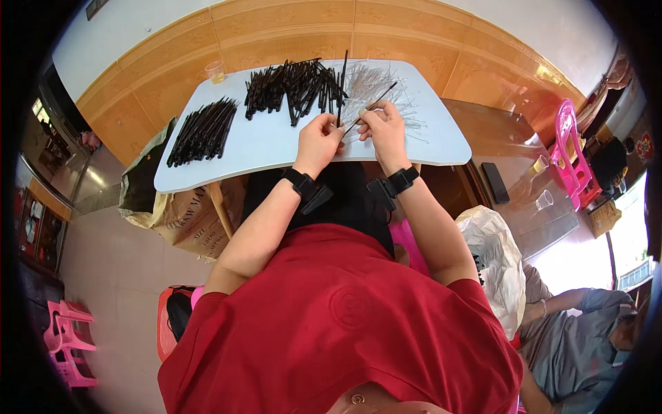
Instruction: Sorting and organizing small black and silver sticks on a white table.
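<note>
Bundle [200, 133] of thin black sticks lies roughly lined up at the left of the pale table [269, 146]; clear cup [216, 72] just behind, near the back edge. Next, a messier loose pile [293, 86] of the same, ends jutting unevenly. Left hand [319, 145] is closed, pinching an upright stick [343, 83] near its lower end. Right hand [381, 131] is closed too, fingers pinching a slanted stick [385, 94] whose low end points at the left fingertips; contact there can't be told. Clear strands [407, 103] spread behind and beside the right hand. Step in hand seems to be handling two sticks at the fingertips; next move likely calls for a light, steady pinch and lined-up ends. Far right, dark phone [495, 182] on a brown surface [534, 224].
</note>
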`<state>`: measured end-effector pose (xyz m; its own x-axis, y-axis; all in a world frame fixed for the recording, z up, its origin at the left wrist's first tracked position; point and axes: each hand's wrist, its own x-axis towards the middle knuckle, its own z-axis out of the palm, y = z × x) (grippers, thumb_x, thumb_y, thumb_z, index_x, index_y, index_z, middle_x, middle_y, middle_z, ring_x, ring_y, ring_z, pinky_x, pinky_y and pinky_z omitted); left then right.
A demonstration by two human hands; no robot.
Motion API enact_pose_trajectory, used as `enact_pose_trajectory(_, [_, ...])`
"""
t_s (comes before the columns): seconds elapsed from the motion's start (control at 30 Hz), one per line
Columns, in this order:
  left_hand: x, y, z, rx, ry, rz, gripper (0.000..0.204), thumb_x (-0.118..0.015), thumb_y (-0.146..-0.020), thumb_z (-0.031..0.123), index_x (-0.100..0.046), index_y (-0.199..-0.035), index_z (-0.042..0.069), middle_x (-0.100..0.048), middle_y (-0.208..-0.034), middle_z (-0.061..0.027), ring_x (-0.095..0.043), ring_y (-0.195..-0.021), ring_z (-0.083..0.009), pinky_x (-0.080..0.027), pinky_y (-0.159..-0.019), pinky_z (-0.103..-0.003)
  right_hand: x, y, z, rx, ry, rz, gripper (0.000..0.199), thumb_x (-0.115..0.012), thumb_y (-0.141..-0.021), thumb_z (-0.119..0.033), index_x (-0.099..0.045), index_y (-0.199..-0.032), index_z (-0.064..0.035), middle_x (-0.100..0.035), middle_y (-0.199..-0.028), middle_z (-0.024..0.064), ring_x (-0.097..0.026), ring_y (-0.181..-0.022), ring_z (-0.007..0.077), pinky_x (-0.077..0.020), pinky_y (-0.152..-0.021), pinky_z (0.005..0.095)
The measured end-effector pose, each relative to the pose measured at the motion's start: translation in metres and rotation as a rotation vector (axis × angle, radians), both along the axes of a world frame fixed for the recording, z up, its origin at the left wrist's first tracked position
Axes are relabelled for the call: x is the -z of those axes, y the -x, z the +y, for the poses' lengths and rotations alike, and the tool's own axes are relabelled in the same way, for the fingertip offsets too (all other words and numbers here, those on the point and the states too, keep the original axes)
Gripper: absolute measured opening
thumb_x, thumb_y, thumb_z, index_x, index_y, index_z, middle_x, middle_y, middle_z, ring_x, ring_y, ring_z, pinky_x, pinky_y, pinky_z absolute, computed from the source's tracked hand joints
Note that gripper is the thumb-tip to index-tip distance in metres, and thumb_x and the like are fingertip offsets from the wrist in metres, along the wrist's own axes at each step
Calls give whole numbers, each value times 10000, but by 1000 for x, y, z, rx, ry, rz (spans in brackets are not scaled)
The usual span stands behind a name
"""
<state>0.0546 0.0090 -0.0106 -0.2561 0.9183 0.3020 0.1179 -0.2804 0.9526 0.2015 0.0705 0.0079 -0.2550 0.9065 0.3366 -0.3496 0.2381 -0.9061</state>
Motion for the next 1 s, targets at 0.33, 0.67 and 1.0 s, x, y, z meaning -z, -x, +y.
enact_pose_trajectory(0.33, [3, -3, 5, -86, -55, 47, 146, -641, -790, 69, -625, -908, -15, -603, -626, -64, -590, -502, -139, -469, -479, -285, 2, -4, 5, -71, 85, 150, 131, -641, -836, -40, -558, -927, 5, -612, -742, 78, -588, -592, 138, -513, -521, 267])
enact_pose_trajectory(0.67, [14, 3, 7, -106, -176, 358, 172, -634, -844, 78, -613, -984, -19, -622, -720, -60, -624, -584, -127, -506, -526, -257, 5, -3, 6, -32, 118, 121, 158, -670, -855, -86, -583, -924, 26, -614, -789, 79, -599, -639, 136, -528, -557, 267])
enact_pose_trajectory(1.0, [-45, 84, -37, -314, -67, 528, 220, -677, -792, 198, -677, -920, 20, -684, -844, -137, -655, -783, -287, -504, -710, -366, -2, -5, 4, -73, 18, 20, 440, -620, -906, -116, -469, -1298, 12, -637, -859, 120, -588, -657, 129, -520, -552, 255])
